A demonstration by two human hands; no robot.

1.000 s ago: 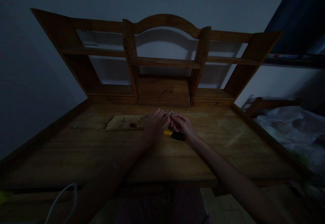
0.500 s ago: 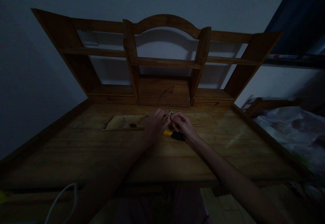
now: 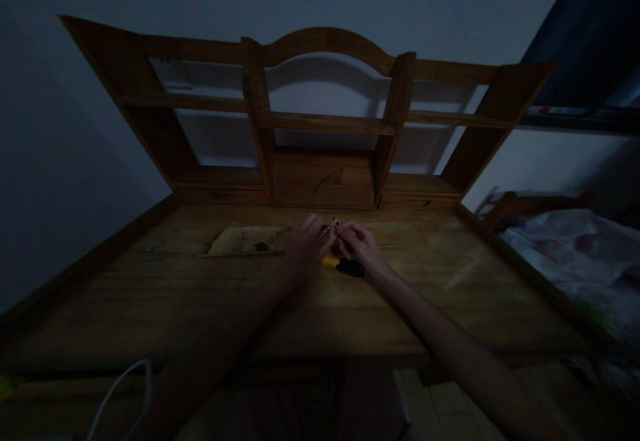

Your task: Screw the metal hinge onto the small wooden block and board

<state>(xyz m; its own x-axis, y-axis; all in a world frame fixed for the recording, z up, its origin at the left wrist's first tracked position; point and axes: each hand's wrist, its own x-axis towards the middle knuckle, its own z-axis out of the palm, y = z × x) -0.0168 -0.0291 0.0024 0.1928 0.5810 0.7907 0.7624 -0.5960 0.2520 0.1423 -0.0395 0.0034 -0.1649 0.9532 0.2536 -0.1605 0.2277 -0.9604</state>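
Observation:
Close together over the middle of the desk, my left hand (image 3: 307,241) and my right hand (image 3: 361,242) are both closed at the fingertips. Between them shows a small shiny metal piece (image 3: 337,223), too small and dim to name. The fingers of each hand pinch at it from either side. Just below my right hand lies a tool with a yellow and black handle (image 3: 350,267); its far end is hidden by my left hand. Under and behind the hands stretches a thin, stained, worn wooden board (image 3: 240,240).
A wooden hutch (image 3: 327,122) with shelves stands along the back of the desk (image 3: 320,321). Thin metal pieces (image 3: 155,246) lie at the left. A white cable (image 3: 117,388) loops at the lower left edge. Plastic bags (image 3: 575,254) sit beyond the right rim.
Almost nothing differs. The small metal piece and the fingertips around it have shifted very slightly; both hands stay in the same place.

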